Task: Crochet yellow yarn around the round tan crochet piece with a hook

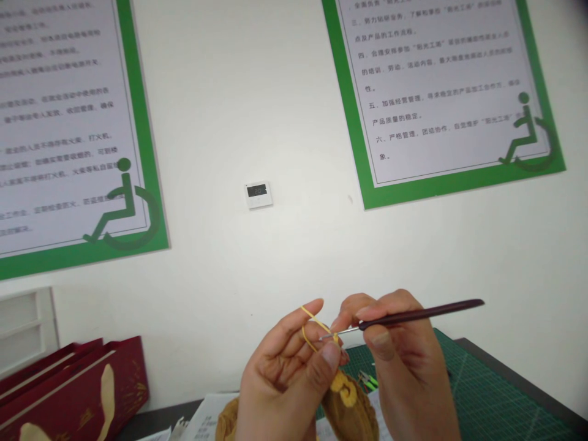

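Observation:
My right hand (404, 349) grips a crochet hook (422, 313) by its dark handle, the thin metal tip pointing left. That tip meets a small piece of yellow crochet work (345, 388), pinched between the thumb and fingers of my left hand (289, 367). Yellow yarn (314, 316) runs over the raised left index finger and down to the hook. Part of the crochet piece is hidden behind the left thumb. Below the hands lies something brown and fabric-like (351, 416), partly covered by them.
A green cutting mat (496, 386) covers the table's right side, with green-handled pliers or snips (368, 381) on it. Dark red gift bags (78, 392) stand at the left. Printed papers (209, 410) lie near the front. A thermostat (258, 195) and green-framed posters (367, 190) hang on the wall.

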A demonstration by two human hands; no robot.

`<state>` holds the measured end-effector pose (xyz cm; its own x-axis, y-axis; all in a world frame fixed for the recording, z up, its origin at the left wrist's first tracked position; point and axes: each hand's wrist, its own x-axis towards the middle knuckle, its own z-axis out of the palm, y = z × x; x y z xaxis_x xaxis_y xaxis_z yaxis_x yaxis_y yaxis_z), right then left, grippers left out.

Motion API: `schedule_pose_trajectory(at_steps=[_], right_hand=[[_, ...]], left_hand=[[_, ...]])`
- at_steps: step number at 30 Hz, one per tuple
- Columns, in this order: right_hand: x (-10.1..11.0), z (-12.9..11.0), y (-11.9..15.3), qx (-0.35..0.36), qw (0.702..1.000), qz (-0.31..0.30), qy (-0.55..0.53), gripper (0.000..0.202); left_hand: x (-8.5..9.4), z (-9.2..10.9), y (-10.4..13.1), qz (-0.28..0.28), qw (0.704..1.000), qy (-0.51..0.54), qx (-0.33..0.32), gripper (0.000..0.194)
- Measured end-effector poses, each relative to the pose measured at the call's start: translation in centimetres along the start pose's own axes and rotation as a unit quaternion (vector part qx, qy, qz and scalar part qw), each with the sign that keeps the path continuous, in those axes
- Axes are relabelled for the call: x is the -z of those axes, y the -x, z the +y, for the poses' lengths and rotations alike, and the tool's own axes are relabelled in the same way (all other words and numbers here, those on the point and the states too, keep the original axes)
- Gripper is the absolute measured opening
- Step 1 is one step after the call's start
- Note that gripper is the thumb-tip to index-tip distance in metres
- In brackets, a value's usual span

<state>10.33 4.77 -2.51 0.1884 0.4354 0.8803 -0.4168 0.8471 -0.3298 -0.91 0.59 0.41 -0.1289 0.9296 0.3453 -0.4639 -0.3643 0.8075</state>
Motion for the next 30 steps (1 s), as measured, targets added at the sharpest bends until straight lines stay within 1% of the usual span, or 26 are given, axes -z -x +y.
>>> schedule_pose_trajectory(at_steps=[5, 11, 13, 15, 18, 21, 25, 30], right_hand=[[-0.1, 0.2, -0.1, 0.018, 1.0, 0.01, 0.01, 0.005], [-0.3, 0.1, -0.3, 0.071, 0.996, 0.033, 0.033, 0.004], [-0.3, 0.2, -0.2, 0.05, 0.998, 0.03, 0.012, 0.003], [-0.4, 0.3, -0.1, -0.003, 0.999, 0.019, -0.043, 0.005], [-0.3, 0.4, -0.1, -0.084, 0.988, 0.002, -0.133, 0.009], [0.0, 0.4, -0.4, -0.127, 0.978, -0.01, -0.165, 0.014], [0.3, 0.3, -0.8, -0.133, 0.975, -0.033, -0.175, 0.017], [0.8, 0.1, -1.2, -0.112, 0.977, -0.064, -0.171, 0.018]], left_hand=[[-0.3, 0.2, 0.1, 0.011, 1.0, 0.011, -0.001, 0.045], [-0.5, 0.4, 0.1, 0.008, 1.0, 0.003, -0.003, 0.047], [-0.4, 0.3, 0.0, 0.007, 1.0, 0.0, -0.005, 0.046], [-0.2, 0.2, 0.0, 0.003, 1.0, -0.004, -0.005, 0.045], [0.1, 0.2, -0.1, 0.0, 1.0, -0.016, -0.007, 0.043], [0.3, 0.3, -0.1, -0.003, 0.999, -0.033, -0.004, 0.042], [0.4, 0.5, -0.1, -0.013, 0.999, -0.04, 0.004, 0.041], [0.4, 0.7, 0.0, -0.025, 0.999, -0.043, 0.018, 0.041]])
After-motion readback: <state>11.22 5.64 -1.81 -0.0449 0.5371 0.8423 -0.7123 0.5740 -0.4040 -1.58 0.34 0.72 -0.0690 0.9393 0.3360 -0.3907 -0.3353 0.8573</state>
